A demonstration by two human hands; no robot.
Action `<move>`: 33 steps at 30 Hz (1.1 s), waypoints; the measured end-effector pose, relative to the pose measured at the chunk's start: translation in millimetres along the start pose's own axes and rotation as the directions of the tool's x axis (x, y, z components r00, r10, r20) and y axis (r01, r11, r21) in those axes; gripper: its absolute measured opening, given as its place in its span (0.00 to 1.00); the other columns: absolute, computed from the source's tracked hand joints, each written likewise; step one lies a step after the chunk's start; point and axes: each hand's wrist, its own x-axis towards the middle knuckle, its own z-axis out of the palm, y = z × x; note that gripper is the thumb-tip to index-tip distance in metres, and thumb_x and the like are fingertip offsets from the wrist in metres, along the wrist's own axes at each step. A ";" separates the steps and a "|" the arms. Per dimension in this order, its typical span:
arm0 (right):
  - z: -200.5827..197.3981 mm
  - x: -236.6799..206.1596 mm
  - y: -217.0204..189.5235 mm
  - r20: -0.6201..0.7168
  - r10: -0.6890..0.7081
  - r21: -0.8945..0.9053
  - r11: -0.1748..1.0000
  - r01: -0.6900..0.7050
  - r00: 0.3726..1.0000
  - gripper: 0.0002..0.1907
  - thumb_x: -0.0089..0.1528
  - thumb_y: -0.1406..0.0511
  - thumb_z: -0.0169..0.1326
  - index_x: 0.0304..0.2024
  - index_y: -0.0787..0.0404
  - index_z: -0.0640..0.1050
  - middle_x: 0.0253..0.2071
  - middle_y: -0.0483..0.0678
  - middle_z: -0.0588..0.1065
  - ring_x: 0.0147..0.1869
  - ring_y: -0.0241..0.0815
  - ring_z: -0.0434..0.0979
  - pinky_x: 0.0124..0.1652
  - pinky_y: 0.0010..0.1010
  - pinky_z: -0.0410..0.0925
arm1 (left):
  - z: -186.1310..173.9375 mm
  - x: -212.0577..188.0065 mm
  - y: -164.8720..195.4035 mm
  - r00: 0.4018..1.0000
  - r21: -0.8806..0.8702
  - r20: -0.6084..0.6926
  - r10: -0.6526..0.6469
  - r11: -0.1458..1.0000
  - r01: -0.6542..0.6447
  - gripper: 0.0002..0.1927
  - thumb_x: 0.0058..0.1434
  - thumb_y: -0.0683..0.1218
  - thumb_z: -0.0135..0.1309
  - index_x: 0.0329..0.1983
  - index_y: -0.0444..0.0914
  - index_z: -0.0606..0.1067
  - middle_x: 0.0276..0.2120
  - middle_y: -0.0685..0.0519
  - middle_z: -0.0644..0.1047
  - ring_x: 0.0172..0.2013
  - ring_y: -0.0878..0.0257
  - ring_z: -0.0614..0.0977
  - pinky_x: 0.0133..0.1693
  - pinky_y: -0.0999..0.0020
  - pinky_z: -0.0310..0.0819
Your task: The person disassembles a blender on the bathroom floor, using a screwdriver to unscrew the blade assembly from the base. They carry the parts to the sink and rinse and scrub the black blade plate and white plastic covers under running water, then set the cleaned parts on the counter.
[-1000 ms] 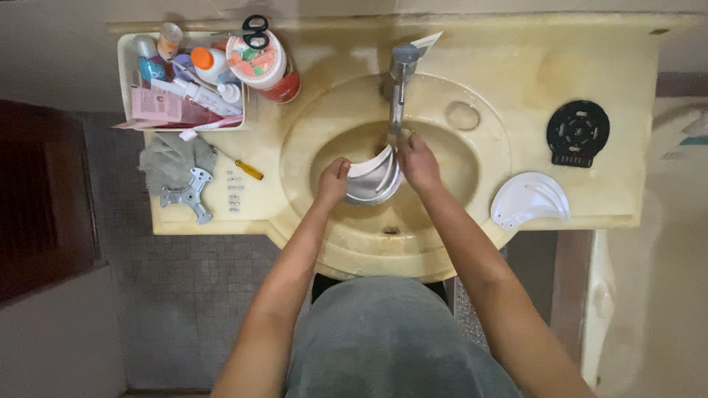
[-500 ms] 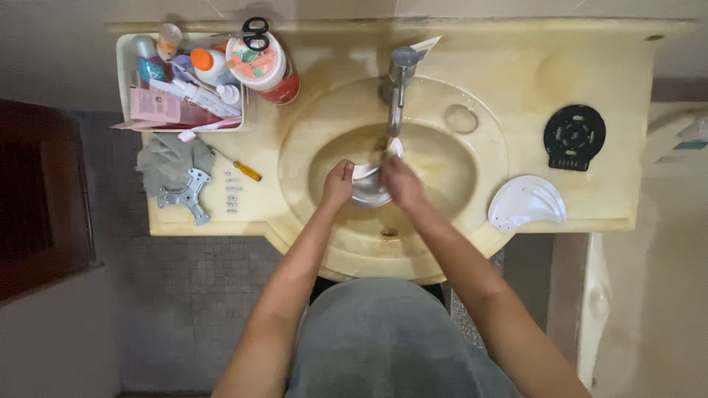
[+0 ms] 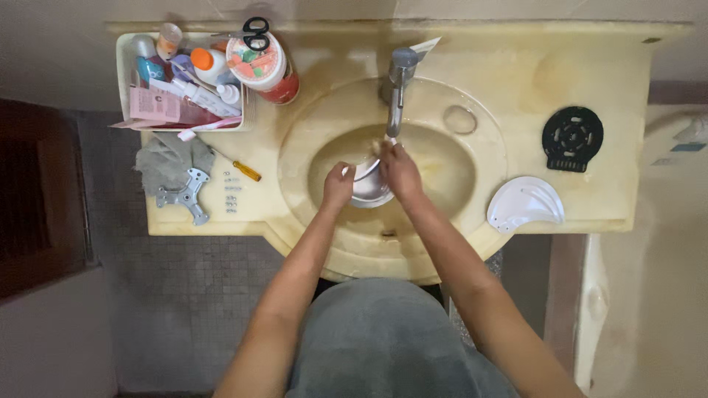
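Observation:
A cream oval sink basin [image 3: 472, 158] is set in a yellowish marble counter. My left hand [image 3: 338, 188] grips the left edge of a round metal bowl-shaped piece [image 3: 369, 188] held inside the basin. My right hand [image 3: 400, 171] rests on the piece's right side, its fingers just under the tip of the metal faucet [image 3: 398, 85]. Whether water is running I cannot tell. Both forearms reach in from the near side.
A cream tray [image 3: 127, 44] of bottles, tubes and scissors sits at the back left beside a red-based canister [image 3: 267, 66]. A grey cloth [image 3: 168, 158], metal bracket [image 3: 186, 195], small screws and a yellow-handled screwdriver [image 3: 243, 169] lie left. A white curved cover [image 3: 525, 206] and black round grille [image 3: 572, 138] lie right.
The metal piece has gone from tilted up to lying lower in the basin. My right hand has slid from its upper rim onto its right side; my left hand stays on the left edge.

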 end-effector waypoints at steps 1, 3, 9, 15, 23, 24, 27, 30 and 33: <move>-5.4 5.9 3.8 0.018 0.058 -0.026 0.998 -0.058 0.998 0.10 0.68 0.64 0.54 0.50 0.59 0.79 0.42 0.59 0.73 0.43 0.63 0.76 0.42 0.50 0.70 | -0.4 -2.9 0.5 1.000 0.009 0.016 -0.013 1.000 0.013 0.17 0.69 0.54 0.50 0.46 0.35 0.77 0.37 0.40 0.80 0.39 0.50 0.81 0.44 0.56 0.74; -12.8 12.8 8.4 -0.006 0.084 -0.041 0.996 -0.084 0.996 0.08 0.68 0.64 0.54 0.48 0.58 0.79 0.41 0.59 0.73 0.43 0.64 0.76 0.42 0.51 0.70 | -1.8 -6.4 2.4 0.998 0.025 0.044 -0.040 0.999 0.039 0.12 0.69 0.50 0.52 0.47 0.37 0.76 0.36 0.40 0.79 0.37 0.49 0.81 0.42 0.56 0.74; -9.3 9.6 14.8 -0.108 0.019 0.030 0.999 -0.015 0.994 0.11 0.65 0.66 0.53 0.49 0.62 0.77 0.44 0.61 0.71 0.43 0.65 0.75 0.42 0.51 0.69 | -12.5 0.7 -0.7 0.971 0.042 0.101 -0.218 0.976 0.215 0.13 0.71 0.51 0.49 0.49 0.39 0.75 0.30 0.42 0.77 0.33 0.49 0.79 0.38 0.56 0.72; 6.6 -24.1 13.4 -0.075 0.037 0.148 0.989 -0.026 0.997 0.16 0.67 0.68 0.52 0.57 0.64 0.74 0.44 0.61 0.70 0.43 0.62 0.76 0.43 0.48 0.71 | -7.4 13.3 -11.6 0.968 -0.312 0.033 -0.250 0.917 0.247 0.16 0.76 0.53 0.49 0.47 0.35 0.76 0.34 0.41 0.77 0.33 0.48 0.76 0.40 0.55 0.69; 2.2 -46.1 11.4 0.015 -0.062 0.007 0.998 0.062 0.998 0.17 0.64 0.68 0.54 0.56 0.55 0.78 0.43 0.54 0.74 0.44 0.56 0.79 0.41 0.46 0.73 | -3.5 9.9 -11.5 0.998 0.021 -0.045 -0.044 0.999 0.045 0.15 0.72 0.53 0.49 0.46 0.38 0.77 0.30 0.48 0.78 0.33 0.57 0.79 0.38 0.58 0.72; -0.2 -36.7 14.9 0.003 -0.016 -0.026 1.000 0.016 1.000 0.17 0.63 0.68 0.55 0.56 0.58 0.77 0.42 0.55 0.73 0.43 0.58 0.78 0.40 0.47 0.72 | -3.0 10.3 -10.8 0.999 0.041 -0.022 -0.035 0.998 0.036 0.15 0.72 0.53 0.49 0.45 0.38 0.78 0.29 0.49 0.78 0.32 0.58 0.78 0.38 0.58 0.71; -5.2 -10.9 19.2 -0.052 0.058 -0.064 0.996 -0.061 0.997 0.13 0.64 0.67 0.56 0.51 0.62 0.77 0.41 0.58 0.72 0.41 0.60 0.77 0.41 0.48 0.72 | 0.9 9.1 -8.2 0.995 -0.159 0.026 -0.095 0.982 0.098 0.14 0.73 0.52 0.48 0.46 0.37 0.75 0.27 0.50 0.77 0.30 0.60 0.76 0.36 0.61 0.71; -6.8 -6.1 17.5 -0.107 0.049 0.010 0.999 -0.049 0.993 0.07 0.66 0.66 0.55 0.46 0.60 0.78 0.42 0.56 0.72 0.42 0.59 0.78 0.42 0.48 0.72 | 6.0 9.8 -4.8 0.991 -0.170 -0.056 -0.119 0.979 0.108 0.13 0.74 0.51 0.48 0.45 0.36 0.76 0.27 0.51 0.78 0.30 0.62 0.76 0.36 0.64 0.71; -4.9 -19.1 10.0 -0.085 0.077 0.057 0.996 -0.072 0.993 0.12 0.64 0.67 0.54 0.50 0.61 0.78 0.41 0.58 0.72 0.41 0.61 0.77 0.40 0.49 0.72 | 14.6 10.8 0.4 0.952 -0.457 -0.074 -0.298 0.858 0.233 0.13 0.73 0.49 0.49 0.48 0.35 0.76 0.32 0.52 0.77 0.32 0.62 0.74 0.36 0.63 0.71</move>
